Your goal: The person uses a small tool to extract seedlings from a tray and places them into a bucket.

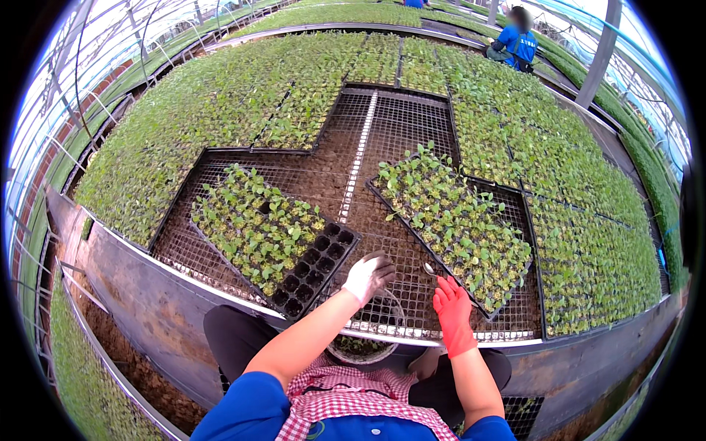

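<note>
My left hand point(370, 278), in a white glove with dark fingers, hovers above the rim of a round bucket point(398, 314). Its fingers are loosely spread, and I see nothing held in them. A red glove covers my right hand point(452, 312), which is closed on a small spoon point(429, 269) beside the near edge of the right seedling tray point(460, 228). That tray lies at a slant and is full of leafy seedlings. To the left sits another slanted seedling tray point(257, 224), whose black cells point(316, 261) nearest my left hand hold no plants.
Both trays rest on a wire-mesh bench point(349, 165) with a pale strip point(360, 158) running away from me. Dense seedling trays point(596, 257) border it. The bench's front edge point(220, 287) crosses above my knees. A person in blue point(517, 45) works far right.
</note>
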`<action>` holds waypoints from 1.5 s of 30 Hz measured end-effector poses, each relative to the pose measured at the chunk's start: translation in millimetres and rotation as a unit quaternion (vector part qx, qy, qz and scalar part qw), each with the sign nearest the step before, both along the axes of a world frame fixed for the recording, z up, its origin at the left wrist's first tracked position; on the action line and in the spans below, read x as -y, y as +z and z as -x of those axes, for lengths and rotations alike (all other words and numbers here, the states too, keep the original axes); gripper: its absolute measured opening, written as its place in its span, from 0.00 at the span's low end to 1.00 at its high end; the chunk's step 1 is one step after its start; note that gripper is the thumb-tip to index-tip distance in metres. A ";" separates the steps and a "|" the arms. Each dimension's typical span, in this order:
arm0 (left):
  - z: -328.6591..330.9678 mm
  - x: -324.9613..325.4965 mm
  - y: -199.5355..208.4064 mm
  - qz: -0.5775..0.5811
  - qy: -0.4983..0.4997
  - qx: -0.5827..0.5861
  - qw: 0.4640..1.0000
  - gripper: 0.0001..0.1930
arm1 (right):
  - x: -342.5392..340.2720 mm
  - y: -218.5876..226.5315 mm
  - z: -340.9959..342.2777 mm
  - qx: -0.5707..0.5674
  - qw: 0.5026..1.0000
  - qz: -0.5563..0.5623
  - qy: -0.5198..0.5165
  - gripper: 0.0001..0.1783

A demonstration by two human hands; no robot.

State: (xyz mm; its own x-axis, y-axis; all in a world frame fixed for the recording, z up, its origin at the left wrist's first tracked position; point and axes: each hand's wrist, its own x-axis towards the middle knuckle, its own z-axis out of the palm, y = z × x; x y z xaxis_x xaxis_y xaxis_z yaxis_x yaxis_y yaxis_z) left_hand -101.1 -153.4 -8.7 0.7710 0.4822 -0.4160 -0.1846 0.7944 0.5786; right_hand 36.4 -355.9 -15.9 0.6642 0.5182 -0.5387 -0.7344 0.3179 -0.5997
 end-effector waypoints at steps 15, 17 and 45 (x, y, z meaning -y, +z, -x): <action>-156.8 -87.4 -63.0 0.036 0.147 -0.095 0.984 0.08 | 19.8 -23.2 -19.3 -0.031 0.999 -0.026 0.035 0.22; -161.5 -77.4 -51.3 0.004 0.136 -0.114 0.984 0.07 | 23.5 -21.3 -20.3 -0.007 1.000 0.007 -0.014 0.22; 0.6 -23.3 -41.0 0.073 0.235 -0.020 0.969 0.26 | 41.4 -21.4 -36.9 0.020 0.998 0.047 -0.032 0.22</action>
State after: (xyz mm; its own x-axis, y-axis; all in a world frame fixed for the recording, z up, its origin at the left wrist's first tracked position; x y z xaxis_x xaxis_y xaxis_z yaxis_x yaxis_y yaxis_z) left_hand -101.6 -130.1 -49.8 0.4631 0.7095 -0.5312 -0.5252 0.7024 0.4804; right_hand 73.3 -397.3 -37.4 0.7167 0.4221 -0.5552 -0.6888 0.3036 -0.6583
